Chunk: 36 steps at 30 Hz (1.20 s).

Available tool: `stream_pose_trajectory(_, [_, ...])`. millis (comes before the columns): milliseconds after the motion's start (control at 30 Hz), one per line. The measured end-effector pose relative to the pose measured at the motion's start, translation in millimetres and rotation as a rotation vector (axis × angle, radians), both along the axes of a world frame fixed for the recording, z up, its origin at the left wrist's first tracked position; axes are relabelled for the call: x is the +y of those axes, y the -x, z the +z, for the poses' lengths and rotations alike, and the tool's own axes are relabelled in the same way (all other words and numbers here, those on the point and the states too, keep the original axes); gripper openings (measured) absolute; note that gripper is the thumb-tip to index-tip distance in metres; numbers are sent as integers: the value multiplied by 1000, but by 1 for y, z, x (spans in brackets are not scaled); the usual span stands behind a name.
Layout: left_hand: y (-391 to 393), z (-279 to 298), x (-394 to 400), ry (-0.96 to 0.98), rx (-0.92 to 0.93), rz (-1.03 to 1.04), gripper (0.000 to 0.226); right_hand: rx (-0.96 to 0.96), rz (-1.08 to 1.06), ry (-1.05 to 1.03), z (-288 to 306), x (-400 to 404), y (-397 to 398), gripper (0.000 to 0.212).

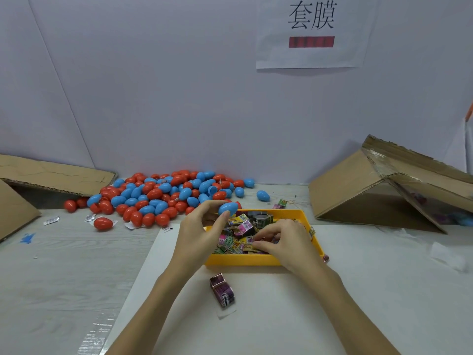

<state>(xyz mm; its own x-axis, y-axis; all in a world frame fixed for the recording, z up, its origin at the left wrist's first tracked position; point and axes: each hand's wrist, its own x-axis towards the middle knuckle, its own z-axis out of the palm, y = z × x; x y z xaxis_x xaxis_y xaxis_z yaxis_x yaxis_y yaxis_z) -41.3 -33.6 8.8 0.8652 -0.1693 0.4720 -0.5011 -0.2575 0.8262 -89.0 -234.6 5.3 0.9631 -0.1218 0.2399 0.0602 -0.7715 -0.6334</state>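
My left hand (202, 226) pinches a blue plastic egg (228, 208) between thumb and fingertips, just above the far left corner of a yellow tray (240, 261). The tray holds several small printed packets (242, 233). My right hand (284, 242) reaches into the tray's right half with fingers curled down among the packets; whether it holds one is hidden. A heap of red and blue eggs (163, 196) lies behind the tray against the wall.
A small purple box (222, 290) lies on the white sheet (281, 316) in front of the tray. A tilted cardboard box (384, 185) stands at the right, flattened cardboard (51, 175) at the left. A paper sign (311, 32) hangs on the wall.
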Motion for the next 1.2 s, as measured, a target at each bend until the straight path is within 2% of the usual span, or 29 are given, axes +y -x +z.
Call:
stream_pose_trajectory(100, [0,-1,0,-21,22,20,18,96,1,-7,0,-2,-2,18])
stream_pose_trajectory(300, [2,0,-2,-50,27,10,22,159,-4,18,1,-1,-6,7])
stream_pose_trajectory(667, [0,0,-2,-71,55,25,24,40,-71,60,-2,1,-4,16])
stream_pose_trajectory(733, [0,0,-2,-67,54,25,23,-19,-81,21,0,-1,-3,15])
stream_pose_trajectory(833, [0,0,-1,-70,46,25,23,-119,-108,-149,4,-3,-1,10])
stream_pose_trajectory(933, [2,1,-1,-4,8,-24,41,-178,-124,-302,6,-2,-1,6])
stream_pose_trajectory(1033, [5,1,-4,-42,-54,-46,32,-206,-120,-356,7,1,-1,9])
stream_pose_trajectory(1200, [12,-2,-12,-115,15,-79,32,-187,-23,-368,7,8,0,13])
